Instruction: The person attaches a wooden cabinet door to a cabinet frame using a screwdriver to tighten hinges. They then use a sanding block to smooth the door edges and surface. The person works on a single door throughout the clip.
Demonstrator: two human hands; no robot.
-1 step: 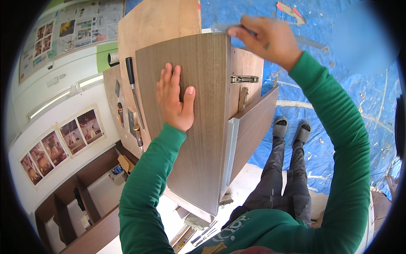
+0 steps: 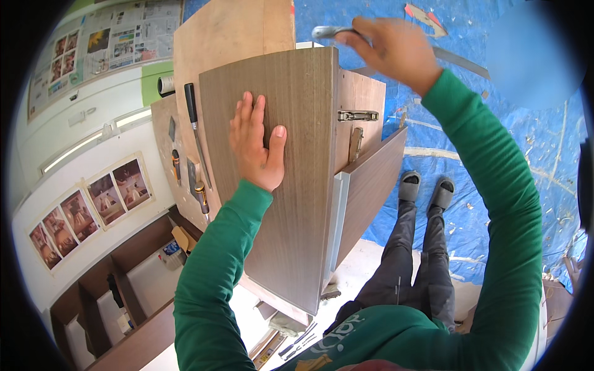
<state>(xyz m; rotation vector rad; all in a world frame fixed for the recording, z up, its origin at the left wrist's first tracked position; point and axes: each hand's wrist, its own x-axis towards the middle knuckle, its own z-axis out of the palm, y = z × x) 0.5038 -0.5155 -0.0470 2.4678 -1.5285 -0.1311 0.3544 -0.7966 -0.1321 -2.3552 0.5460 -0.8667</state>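
Note:
A brown wood-grain cabinet panel [image 2: 303,185] lies in front of me on a plywood-topped stand. My left hand [image 2: 257,145] rests flat on its face, fingers stretched out, holding nothing. Beyond the panel's far right corner, my right hand [image 2: 402,52] is closed round a long flat metal file [image 2: 461,60]. The tool's rounded grey end pokes out to the left of my fingers, and its flat strip to the right. Motion blurs this hand slightly. A metal hinge [image 2: 357,115] sits beside the panel's right edge, with another hinge [image 2: 355,143] just below.
A black-handled screwdriver [image 2: 191,108] and a yellow-and-black screwdriver [image 2: 202,196] lie along the plywood's left side. A second brown panel [image 2: 371,191] leans at the right of the stand. Blue tarpaulin [image 2: 427,133] covers the floor. Open brown compartments [image 2: 127,290] are at lower left.
The file in my right hand has shifted slightly, its left end rising and its right end reaching farther out. My left hand keeps its place on the panel.

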